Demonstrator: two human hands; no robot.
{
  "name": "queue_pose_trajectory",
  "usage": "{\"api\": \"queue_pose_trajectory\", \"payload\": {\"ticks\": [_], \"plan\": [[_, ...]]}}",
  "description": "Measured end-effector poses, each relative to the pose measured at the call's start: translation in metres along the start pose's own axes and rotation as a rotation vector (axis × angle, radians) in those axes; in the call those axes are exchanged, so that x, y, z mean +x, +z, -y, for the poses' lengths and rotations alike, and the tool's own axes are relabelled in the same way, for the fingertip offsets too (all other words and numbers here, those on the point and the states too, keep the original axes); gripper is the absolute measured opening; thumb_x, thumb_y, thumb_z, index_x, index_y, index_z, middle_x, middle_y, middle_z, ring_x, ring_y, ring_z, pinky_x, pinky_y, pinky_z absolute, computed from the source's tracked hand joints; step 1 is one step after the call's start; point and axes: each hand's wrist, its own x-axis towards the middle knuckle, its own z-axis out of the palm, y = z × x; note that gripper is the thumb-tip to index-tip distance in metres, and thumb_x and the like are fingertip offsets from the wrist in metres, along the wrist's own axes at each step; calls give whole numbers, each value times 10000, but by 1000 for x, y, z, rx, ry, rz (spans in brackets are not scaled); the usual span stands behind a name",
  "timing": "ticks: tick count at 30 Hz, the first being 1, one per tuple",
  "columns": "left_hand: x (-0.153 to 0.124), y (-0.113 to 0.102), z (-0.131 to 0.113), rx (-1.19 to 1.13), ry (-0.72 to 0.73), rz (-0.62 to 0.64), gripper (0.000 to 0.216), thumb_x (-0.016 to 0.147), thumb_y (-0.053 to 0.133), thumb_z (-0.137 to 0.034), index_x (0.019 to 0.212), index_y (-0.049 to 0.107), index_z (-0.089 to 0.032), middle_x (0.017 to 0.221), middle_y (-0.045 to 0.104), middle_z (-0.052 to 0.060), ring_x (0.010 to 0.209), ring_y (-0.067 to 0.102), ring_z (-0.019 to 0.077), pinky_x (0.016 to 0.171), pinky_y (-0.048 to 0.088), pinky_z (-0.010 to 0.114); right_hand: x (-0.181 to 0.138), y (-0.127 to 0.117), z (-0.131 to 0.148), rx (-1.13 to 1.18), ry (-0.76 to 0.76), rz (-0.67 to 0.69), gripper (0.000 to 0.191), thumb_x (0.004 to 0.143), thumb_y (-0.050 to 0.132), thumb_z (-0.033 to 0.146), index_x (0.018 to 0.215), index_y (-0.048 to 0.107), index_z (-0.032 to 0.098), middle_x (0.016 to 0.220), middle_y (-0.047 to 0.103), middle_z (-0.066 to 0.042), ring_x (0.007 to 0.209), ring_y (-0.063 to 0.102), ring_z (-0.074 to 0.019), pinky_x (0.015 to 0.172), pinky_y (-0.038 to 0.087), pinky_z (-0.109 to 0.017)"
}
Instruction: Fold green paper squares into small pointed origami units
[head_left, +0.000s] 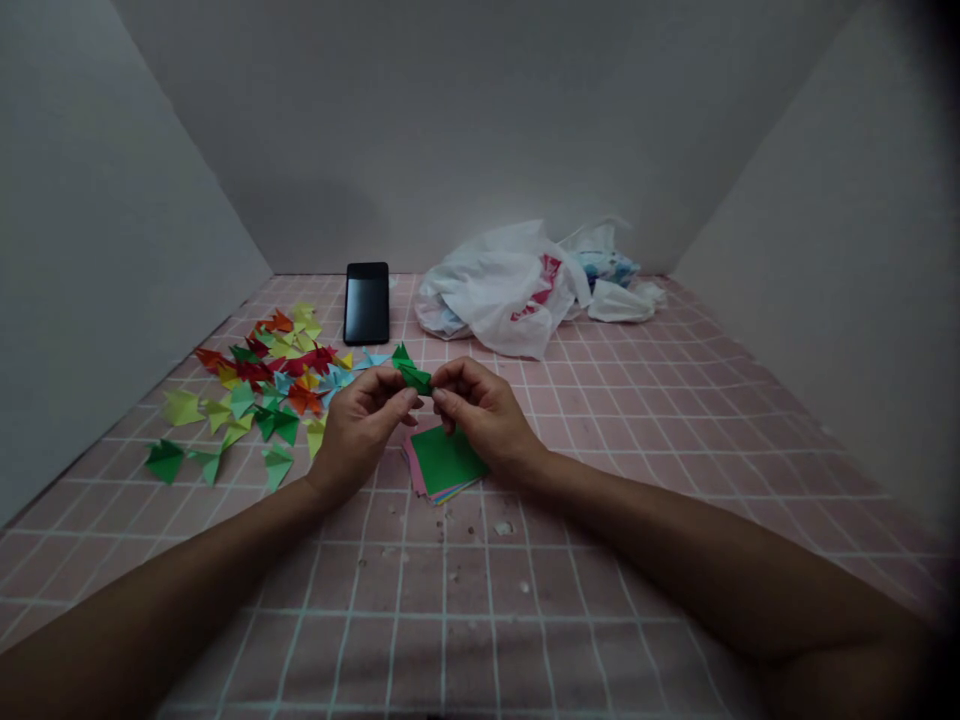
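Observation:
A small folded green origami paper (414, 374) is pinched between both hands, above the table. My left hand (360, 425) grips its left side between thumb and fingers. My right hand (484, 415) closes on its right end with thumb and fingertips. Just below the hands lies a stack of square paper sheets (448, 462), with a green sheet on top and pink, blue and yellow edges showing under it. To the left of my left hand spreads a pile of folded origami pieces (277, 375) in red, orange, yellow, green and light blue.
A black smartphone (367, 304) lies behind the origami pile. White plastic bags (502, 285) sit crumpled against the back wall. The pink checked tablecloth (600, 600) has small worn spots near the paper stack. Grey walls enclose the table at the left, back and right.

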Motion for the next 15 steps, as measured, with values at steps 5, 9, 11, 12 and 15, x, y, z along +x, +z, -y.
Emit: {"api": "queue_pose_trajectory", "payload": {"ticks": [5, 9, 11, 12, 15], "plan": [[1, 0, 0, -80, -68, 28, 162, 795, 760, -293, 886, 708, -169, 816, 695, -1, 698, 671, 120, 596, 571, 214, 0, -2, -2, -193, -121, -58, 124, 858, 649, 214, 962, 582, 201, 709, 518, 56, 627, 479, -102, 586, 379, -247], [1, 0, 2, -71, -97, 43, 167, 786, 768, -296, 868, 701, -168, 770, 697, -8, 641, 651, 110, 579, 558, 214, -1, -3, 0, -338, -236, -56, 128, 860, 638, 159, 966, 576, 196, 716, 493, 53, 629, 471, -107, 593, 374, -251], [0, 0, 2, -60, -92, 48, 172, 788, 768, -303, 865, 694, -168, 760, 694, -8, 642, 653, 115, 577, 559, 220, -2, -3, 2, -407, -279, -60, 124, 852, 638, 136, 943, 580, 197, 746, 515, 38, 662, 489, -116, 611, 385, -256], [0, 1, 1, -52, -87, 54, 174, 791, 766, -307, 861, 690, -167, 757, 692, -7, 650, 657, 119, 579, 560, 222, -2, -3, 2, -437, -293, -63, 109, 847, 639, 132, 913, 582, 197, 764, 531, 27, 688, 500, -123, 629, 393, -261], [-2, 1, -1, -19, -56, 65, 182, 802, 761, -321, 851, 680, -165, 748, 689, -3, 679, 670, 128, 593, 563, 224, -2, -4, 3, -407, -237, -52, 72, 857, 625, 164, 817, 575, 195, 775, 553, 11, 714, 512, -132, 649, 404, -270]]}}
